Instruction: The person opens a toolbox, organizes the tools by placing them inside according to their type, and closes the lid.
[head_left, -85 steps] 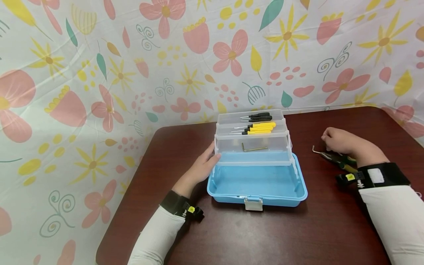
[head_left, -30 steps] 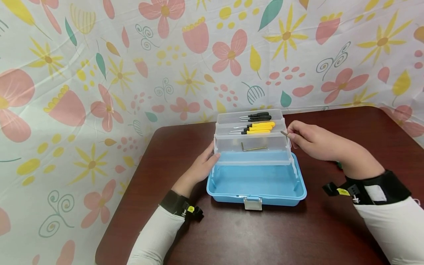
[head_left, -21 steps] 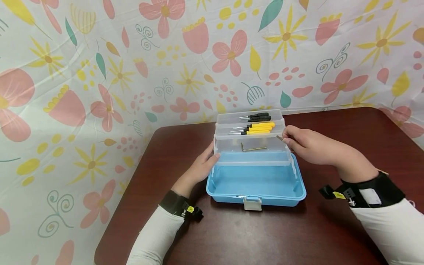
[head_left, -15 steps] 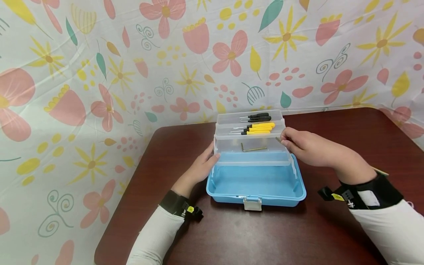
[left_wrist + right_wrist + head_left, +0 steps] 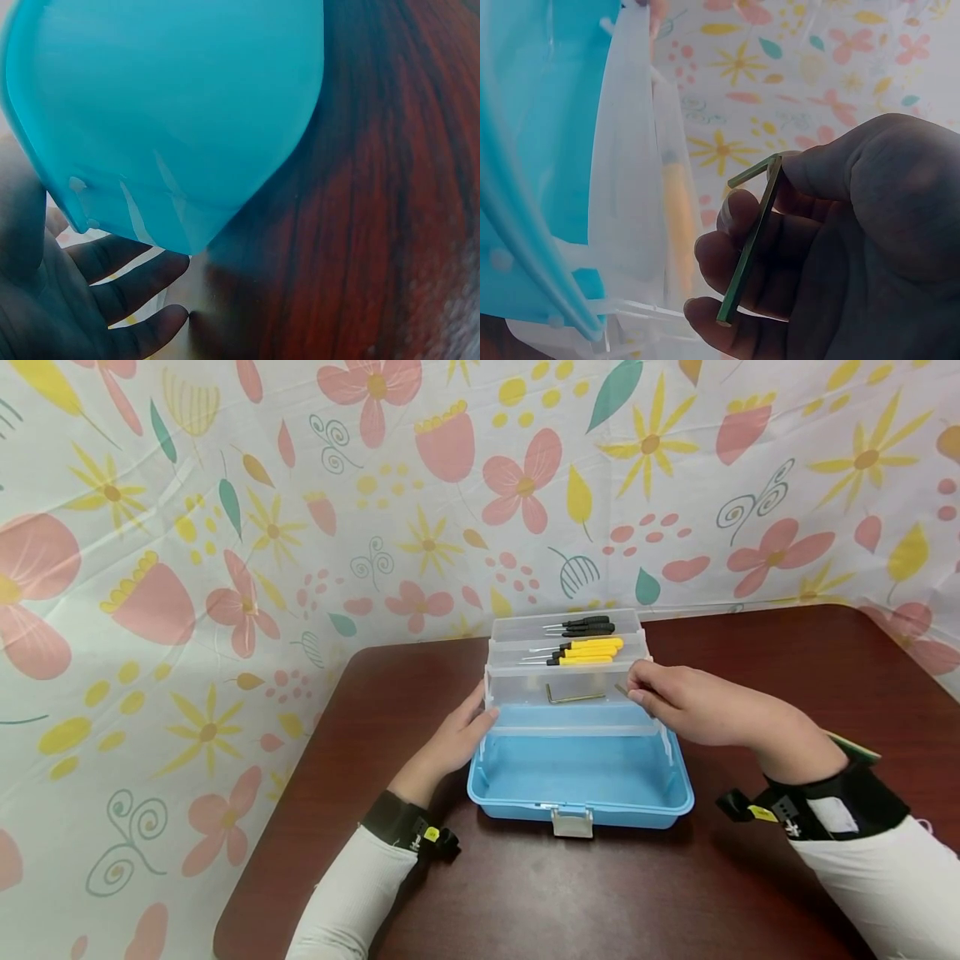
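My right hand point(image 5: 701, 706) pinches an L-shaped hex key point(image 5: 751, 247) between thumb and fingers; only its tip shows in the head view. It is at the right end of the lowest clear tray point(image 5: 517, 689) of a blue toolbox point(image 5: 581, 768). A second hex key point(image 5: 576, 698) lies in that tray. My left hand point(image 5: 450, 739) rests at the toolbox's left side, thumb over the edge. In the left wrist view its fingers point(image 5: 142, 289) spread loosely behind the blue wall. Yellow screwdrivers point(image 5: 592, 650) lie in the middle tray, black screwdrivers point(image 5: 588, 627) in the top one.
The open toolbox stands on a dark red-brown table point(image 5: 570, 893), its latch point(image 5: 573, 822) facing me. A flowered cloth point(image 5: 300, 527) hangs behind. A green-edged tool point(image 5: 855, 748) shows partly behind my right wrist.
My right hand has come from the tools on the table's right side over to the toolbox with a hex key, edging further left over the lowest tray. My left hand has stayed put.
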Tool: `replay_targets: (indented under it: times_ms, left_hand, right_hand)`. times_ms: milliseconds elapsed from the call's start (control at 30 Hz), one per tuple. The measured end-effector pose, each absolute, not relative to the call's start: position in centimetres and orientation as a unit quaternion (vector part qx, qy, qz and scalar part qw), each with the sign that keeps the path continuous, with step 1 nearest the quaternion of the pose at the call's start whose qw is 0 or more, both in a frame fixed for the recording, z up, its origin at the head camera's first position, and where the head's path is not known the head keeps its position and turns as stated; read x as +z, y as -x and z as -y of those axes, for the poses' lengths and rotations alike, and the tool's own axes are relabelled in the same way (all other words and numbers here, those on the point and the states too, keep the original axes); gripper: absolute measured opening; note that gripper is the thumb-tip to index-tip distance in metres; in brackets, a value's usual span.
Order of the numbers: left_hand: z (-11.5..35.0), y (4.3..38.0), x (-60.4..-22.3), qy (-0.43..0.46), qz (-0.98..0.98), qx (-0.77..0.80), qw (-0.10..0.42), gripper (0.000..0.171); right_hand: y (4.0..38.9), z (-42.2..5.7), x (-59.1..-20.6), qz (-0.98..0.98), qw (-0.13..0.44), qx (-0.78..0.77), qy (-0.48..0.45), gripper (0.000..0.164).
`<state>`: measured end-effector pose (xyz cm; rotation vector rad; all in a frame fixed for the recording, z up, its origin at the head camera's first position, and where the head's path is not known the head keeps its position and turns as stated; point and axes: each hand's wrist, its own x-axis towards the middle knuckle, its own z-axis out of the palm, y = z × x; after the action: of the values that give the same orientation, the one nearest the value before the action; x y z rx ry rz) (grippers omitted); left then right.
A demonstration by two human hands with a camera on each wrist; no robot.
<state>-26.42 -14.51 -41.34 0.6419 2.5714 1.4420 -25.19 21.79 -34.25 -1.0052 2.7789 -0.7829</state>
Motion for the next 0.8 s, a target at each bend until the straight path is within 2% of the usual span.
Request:
replay_targets:
  times_ms: [800]
  left_hand:
    - [14.5, 26.5, -41.5, -0.214, -0.851, 0.476, 0.056, 0.067]
  right_hand:
    - [24.6, -19.6, -34.6, -0.910, 0.059, -0.238, 0.334, 0.011]
